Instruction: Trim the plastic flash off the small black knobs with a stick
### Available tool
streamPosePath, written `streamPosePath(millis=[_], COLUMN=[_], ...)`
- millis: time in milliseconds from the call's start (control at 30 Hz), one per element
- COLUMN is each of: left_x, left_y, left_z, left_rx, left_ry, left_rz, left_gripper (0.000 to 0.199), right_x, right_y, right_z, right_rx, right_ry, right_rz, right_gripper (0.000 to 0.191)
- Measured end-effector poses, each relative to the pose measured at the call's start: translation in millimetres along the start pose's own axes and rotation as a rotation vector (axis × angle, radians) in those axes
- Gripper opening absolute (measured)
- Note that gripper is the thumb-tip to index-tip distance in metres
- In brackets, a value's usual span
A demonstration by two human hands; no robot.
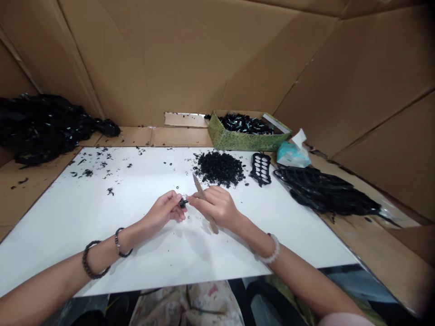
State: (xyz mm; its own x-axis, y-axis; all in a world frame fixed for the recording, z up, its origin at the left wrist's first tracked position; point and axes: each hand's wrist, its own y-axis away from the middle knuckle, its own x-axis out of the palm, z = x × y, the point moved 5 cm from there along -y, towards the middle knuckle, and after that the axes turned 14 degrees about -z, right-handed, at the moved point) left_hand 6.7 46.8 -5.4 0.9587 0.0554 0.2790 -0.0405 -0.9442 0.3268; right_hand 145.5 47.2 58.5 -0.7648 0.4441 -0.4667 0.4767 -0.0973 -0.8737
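Observation:
Near the middle of the white board, my left hand pinches a small black part between thumb and fingers. My right hand meets it from the other side, its fingertips touching the part or very close to it. Through the right hand's curled fingers runs a long flat brownish tool with a pointed tip; its other end shows below the palm. I cannot tell whether it is a knife or a stick. Just beyond that hand lies a heap of small black rings and bits.
A green box full of black pieces stands behind the heap. To its right are a black sheet with holes, a tissue pack and a stack of black sheets. Black scraps and a black plastic bag lie left. Cardboard walls surround the board.

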Motion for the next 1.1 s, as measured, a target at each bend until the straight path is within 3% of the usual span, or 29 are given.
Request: streamPosePath(millis=[300, 467, 967, 1100], left_x=[0.8, -2.1, -1.8, 0.8], left_y=[-1, -1, 2, 1], left_z=[2, 4, -2, -2], left_rx=[-0.054, -0.093, -0.107, -0.069], left_ry=[0.001, 0.01, -0.019, -0.028], left_rz=[0.057, 0.03, 0.0, 0.044], left_gripper=[0.033, 0.029, 0.034, 0.029], right_x=[2, 2, 4, 7], right_y=[-3, -3, -3, -2], right_z=[7, 13, 13, 6], right_rx=[-0.188, -0.284, -0.278, -0.137], right_ry=[0.106, 0.167, 0.257, 0.188], right_rz=[-0.003, -0.023, -0.11, -0.093], right_gripper=[0.003, 0.005, 0.018, 0.018])
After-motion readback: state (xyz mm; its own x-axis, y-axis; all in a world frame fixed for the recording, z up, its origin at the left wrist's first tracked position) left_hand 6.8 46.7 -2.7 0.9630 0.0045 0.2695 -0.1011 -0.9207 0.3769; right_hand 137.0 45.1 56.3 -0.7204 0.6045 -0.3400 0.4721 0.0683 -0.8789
